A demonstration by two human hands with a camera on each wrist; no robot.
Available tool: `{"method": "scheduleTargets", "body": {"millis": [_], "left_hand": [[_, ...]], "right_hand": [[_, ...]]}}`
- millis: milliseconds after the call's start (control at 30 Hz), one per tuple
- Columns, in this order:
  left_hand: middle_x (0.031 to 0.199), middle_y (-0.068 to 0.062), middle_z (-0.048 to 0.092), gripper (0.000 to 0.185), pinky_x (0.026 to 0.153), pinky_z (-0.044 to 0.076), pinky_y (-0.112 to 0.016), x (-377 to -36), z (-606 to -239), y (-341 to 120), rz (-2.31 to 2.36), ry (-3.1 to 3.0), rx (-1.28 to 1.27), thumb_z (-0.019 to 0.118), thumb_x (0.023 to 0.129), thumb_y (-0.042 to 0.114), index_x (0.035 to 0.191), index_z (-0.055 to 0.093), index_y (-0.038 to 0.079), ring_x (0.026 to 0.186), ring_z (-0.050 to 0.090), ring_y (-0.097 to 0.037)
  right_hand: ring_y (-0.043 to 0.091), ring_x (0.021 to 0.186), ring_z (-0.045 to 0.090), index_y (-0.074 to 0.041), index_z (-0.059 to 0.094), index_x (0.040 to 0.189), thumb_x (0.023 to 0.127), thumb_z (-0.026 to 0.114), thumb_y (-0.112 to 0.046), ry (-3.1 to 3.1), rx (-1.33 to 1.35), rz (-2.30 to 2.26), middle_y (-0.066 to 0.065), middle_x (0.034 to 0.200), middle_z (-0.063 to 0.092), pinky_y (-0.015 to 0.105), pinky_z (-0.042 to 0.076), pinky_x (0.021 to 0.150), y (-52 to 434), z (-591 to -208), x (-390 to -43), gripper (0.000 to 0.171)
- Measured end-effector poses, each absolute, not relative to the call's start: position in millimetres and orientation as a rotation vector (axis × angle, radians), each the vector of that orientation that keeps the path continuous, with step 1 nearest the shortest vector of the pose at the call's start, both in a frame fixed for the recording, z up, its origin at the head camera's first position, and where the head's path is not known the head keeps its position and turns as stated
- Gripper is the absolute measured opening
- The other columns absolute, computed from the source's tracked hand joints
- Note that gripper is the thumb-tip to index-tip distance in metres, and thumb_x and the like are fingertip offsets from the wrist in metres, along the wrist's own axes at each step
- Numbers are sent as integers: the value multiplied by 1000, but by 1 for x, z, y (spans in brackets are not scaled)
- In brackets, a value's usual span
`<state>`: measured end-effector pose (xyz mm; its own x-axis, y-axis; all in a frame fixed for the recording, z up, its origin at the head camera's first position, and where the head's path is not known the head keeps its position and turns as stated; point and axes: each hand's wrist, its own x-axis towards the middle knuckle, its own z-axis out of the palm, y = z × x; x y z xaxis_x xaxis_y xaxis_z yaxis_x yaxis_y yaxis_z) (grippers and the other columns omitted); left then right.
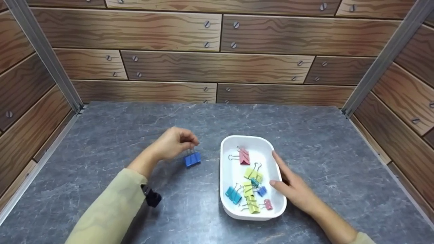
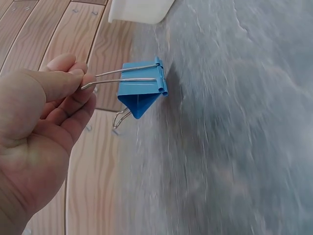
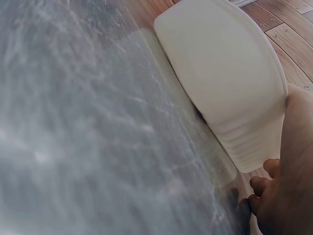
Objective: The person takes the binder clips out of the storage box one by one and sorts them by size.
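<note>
One blue metal binder clip (image 1: 192, 159) is out of the white oval plastic tray (image 1: 234, 142), dangling from the left hand (image 1: 174, 142) over the grey stone-patterned table (image 1: 112, 135), a little to the left of the tray. In the left wrist view the thumb and forefinger pinch its two wire handles (image 2: 124, 77) together, and the clip hangs free with its jaws shut, touching nothing else.

The right hand (image 1: 293, 186) lies against the tray's right side, fingers fairly straight along the rim and thumb near its lower right wall, steadying it rather than gripping.

Inside the tray lie the rest: a pink clip (image 1: 243, 156) near the top, a yellow-green one (image 1: 253, 174) in the middle, a teal one (image 1: 233, 194) at the lower left, another yellow one (image 1: 252, 204) at the bottom, a small blue one (image 1: 261, 191) and a small pink one (image 1: 268, 204) by the lower right, with a few more tangled among them that are hard to count.

Judging by how things lie, whichever way the clips are travelling, this blue one is the only clip outside the tray, and no others lie on the table.
</note>
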<state>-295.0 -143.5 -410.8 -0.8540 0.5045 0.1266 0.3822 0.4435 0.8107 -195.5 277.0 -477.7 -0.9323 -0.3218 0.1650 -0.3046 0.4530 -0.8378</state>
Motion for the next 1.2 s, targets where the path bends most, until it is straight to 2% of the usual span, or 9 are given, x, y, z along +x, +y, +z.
{"method": "scheduleTargets", "body": {"millis": [200, 600, 833, 1033, 1200], "left_hand": [[107, -23, 76, 15, 86, 60, -33, -305, -414, -128, 1366, 2523, 830, 66, 98, -8, 109, 76, -7, 93, 72, -20], [109, -22, 76, 16, 85, 58, -31, -313, -426, -118, 1398, 2473, 802, 66, 99, -7, 112, 76, -6, 94, 70, -18], [108, -24, 75, 16, 83, 57, -28, -315, -432, -117, 1414, 2454, 809, 67, 98, -6, 113, 75, -7, 89, 68, -12], [107, -20, 76, 15, 85, 57, -30, -316, -432, -115, 1407, 2470, 814, 67, 99, -5, 112, 75, -6, 92, 69, -14], [106, -20, 76, 15, 88, 58, -32, -316, -432, -115, 1404, 2483, 849, 66, 98, -7, 111, 75, -7, 95, 70, -18]], "right_hand": [[26, 124, 64, -27, 22, 171, 101, 69, -18, 2645, -567, -1541, 19, 162, 45, 29, 56, 96, 275, -477, -196, 85], [26, 122, 65, -27, 22, 171, 101, 69, -17, 2647, -591, -1547, 20, 161, 46, 29, 56, 96, 276, -478, -196, 85], [26, 120, 66, -27, 22, 171, 101, 69, -17, 2645, -579, -1543, 20, 160, 47, 30, 57, 94, 276, -477, -195, 85], [27, 119, 66, -28, 22, 171, 101, 69, -18, 2643, -564, -1538, 22, 158, 50, 30, 58, 92, 277, -477, -195, 85], [28, 124, 64, -26, 21, 171, 102, 68, -15, 2616, -588, -1567, 20, 160, 47, 28, 56, 96, 275, -479, -196, 85]]}}
